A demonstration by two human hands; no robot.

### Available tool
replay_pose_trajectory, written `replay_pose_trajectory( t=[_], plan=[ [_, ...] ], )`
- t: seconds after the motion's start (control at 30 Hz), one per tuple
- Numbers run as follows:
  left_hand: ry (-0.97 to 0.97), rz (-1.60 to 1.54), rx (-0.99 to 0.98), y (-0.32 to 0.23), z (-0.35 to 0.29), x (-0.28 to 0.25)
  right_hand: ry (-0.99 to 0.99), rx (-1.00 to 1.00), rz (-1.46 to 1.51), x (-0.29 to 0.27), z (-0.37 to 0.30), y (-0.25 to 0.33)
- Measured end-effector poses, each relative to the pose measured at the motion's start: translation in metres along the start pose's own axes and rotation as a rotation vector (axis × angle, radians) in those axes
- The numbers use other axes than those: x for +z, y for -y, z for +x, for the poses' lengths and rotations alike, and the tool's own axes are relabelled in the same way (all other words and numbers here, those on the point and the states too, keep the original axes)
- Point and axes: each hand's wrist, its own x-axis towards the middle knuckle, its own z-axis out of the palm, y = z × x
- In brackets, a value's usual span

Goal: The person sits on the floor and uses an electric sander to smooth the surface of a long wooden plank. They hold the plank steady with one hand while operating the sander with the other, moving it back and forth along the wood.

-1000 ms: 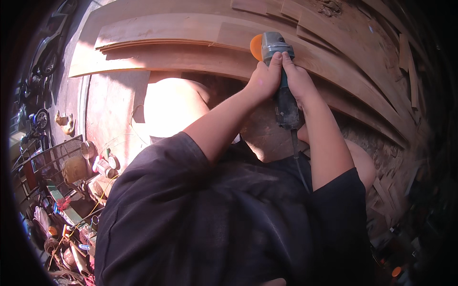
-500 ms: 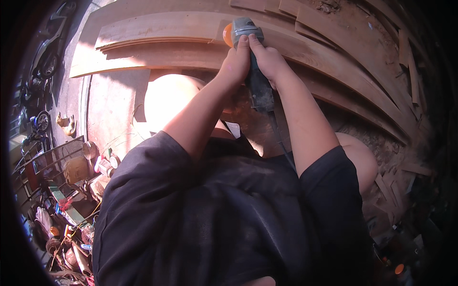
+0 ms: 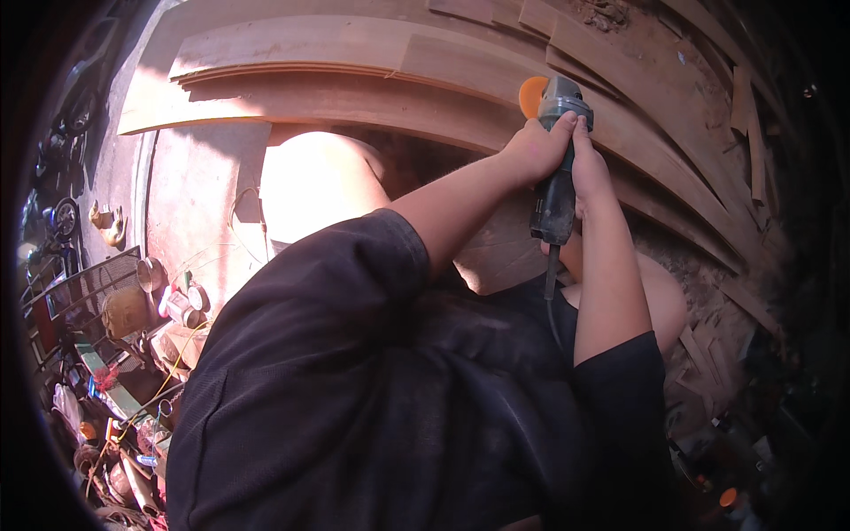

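Observation:
Both my hands are wrapped round an angle grinder [image 3: 555,208] with a dark body, a grey head and an orange disc [image 3: 531,96] on its left side. My left hand [image 3: 537,150] grips it from the left and my right hand [image 3: 588,173] from the right, thumbs close together near the head. The grinder lies over a long wooden board [image 3: 452,64], its disc at the board's surface; whether they touch I cannot tell. A power cord [image 3: 551,283] runs from its rear end toward my body. The fingers under the tool are hidden.
Under the top board lies another curved plank [image 3: 336,103]. More planks [image 3: 655,106] are stacked at the far right, with wood offcuts [image 3: 699,358] on the ground. To the left are a metal mesh rack [image 3: 93,288] and a pile of clutter; parked motorbikes [image 3: 66,217] stand beyond.
Both hands have moved the grinder to the right along the boards and slightly nearer to me. My grip on it stays the same.

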Motion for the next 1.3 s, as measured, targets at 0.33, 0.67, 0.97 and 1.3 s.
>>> replay_pose_trajectory(
  t=[0.33,0.67,0.97,1.3],
  plan=[
    [-0.189,-0.151,0.073,0.052,0.005,-0.076,0.163,-0.06,-0.324,0.078,0.015,0.013],
    [-0.239,-0.117,0.049,0.039,-0.002,-0.08,0.204,-0.053,-0.197,0.085,0.017,0.01],
    [-0.015,-0.018,0.005,0.009,0.007,0.0,0.029,0.027,-0.013,-0.003,0.005,0.0],
    [-0.191,-0.096,0.056,0.028,0.029,-0.089,0.187,-0.072,-0.047,0.089,0.043,0.015]
  ],
)
